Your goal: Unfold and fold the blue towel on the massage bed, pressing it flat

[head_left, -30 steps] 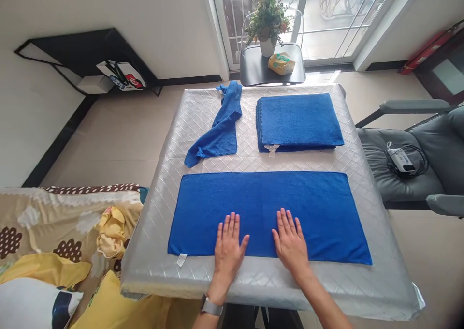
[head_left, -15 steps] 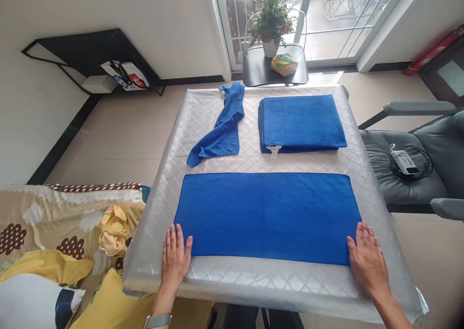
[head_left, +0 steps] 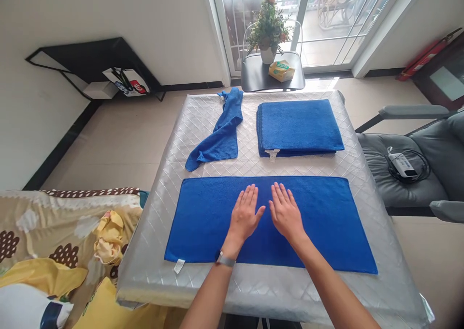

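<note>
I see silver table (head_left: 148, 249) margins around the blue towel (head_left: 203, 222), spread flat at lower centre. The left hand (head_left: 245, 215) and right hand (head_left: 286, 210) lie palm-down mid-towel, fingers together, thumbs out, drawn in from its ends. I can't read its lower-left tag (head_left: 179, 266).

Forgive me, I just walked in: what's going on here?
Someone's left hand and right hand lie palm-down near the middle of a blue towel spread on the silver tablecloth. The towel looks smooth, its white tag by the near left corner. Beyond it lie a bunched blue cloth and, to its right, folded blue towelling.
</note>
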`<action>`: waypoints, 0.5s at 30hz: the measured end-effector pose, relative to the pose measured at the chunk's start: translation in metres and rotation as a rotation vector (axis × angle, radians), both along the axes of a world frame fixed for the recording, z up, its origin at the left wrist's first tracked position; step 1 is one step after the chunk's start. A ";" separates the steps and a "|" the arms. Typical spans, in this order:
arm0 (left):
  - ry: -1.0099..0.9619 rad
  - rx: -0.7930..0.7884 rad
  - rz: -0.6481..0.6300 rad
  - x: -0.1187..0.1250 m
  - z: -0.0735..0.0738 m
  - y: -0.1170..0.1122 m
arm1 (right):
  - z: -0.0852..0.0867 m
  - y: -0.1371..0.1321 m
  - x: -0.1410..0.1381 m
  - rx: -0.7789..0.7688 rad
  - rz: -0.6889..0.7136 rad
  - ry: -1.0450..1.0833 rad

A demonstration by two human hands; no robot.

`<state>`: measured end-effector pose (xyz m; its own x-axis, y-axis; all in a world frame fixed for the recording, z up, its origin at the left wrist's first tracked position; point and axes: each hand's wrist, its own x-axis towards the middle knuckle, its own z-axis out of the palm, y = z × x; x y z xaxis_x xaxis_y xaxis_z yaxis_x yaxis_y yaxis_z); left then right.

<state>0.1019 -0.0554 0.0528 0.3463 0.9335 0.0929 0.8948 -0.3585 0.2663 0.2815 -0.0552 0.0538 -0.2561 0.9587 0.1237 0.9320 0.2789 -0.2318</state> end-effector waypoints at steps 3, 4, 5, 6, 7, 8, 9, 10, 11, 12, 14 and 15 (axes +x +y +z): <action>0.002 -0.016 -0.006 0.021 -0.011 0.027 | -0.013 0.027 -0.021 -0.046 0.024 0.006; 0.012 -0.023 0.006 0.023 -0.014 0.031 | -0.018 0.032 -0.023 -0.051 0.030 0.005; 0.024 -0.029 0.016 0.023 -0.017 0.034 | -0.022 0.035 -0.023 -0.049 0.035 0.004; 0.034 -0.031 0.020 0.021 -0.019 0.036 | -0.025 0.036 -0.022 -0.042 0.037 0.003; 0.042 -0.032 0.019 0.019 -0.021 0.037 | -0.027 0.036 -0.019 -0.033 0.037 0.002; 0.049 -0.032 0.016 0.015 -0.022 0.037 | -0.029 0.036 -0.016 -0.024 0.032 -0.001; 0.054 -0.032 0.020 0.010 -0.022 0.037 | -0.030 0.036 -0.011 -0.016 0.021 -0.004; 0.059 -0.033 0.031 0.004 -0.023 0.038 | -0.030 0.035 -0.004 -0.010 0.005 -0.008; 0.066 -0.035 0.048 -0.004 -0.023 0.039 | -0.031 0.034 0.003 -0.005 -0.014 -0.014; 0.073 -0.037 0.069 -0.013 -0.024 0.040 | -0.031 0.034 0.012 0.000 -0.034 -0.021; 0.090 -0.039 0.114 -0.037 -0.026 0.042 | -0.032 0.033 0.034 0.010 -0.069 -0.045; 0.099 -0.036 0.136 -0.051 -0.027 0.042 | -0.032 0.033 0.046 0.014 -0.086 -0.061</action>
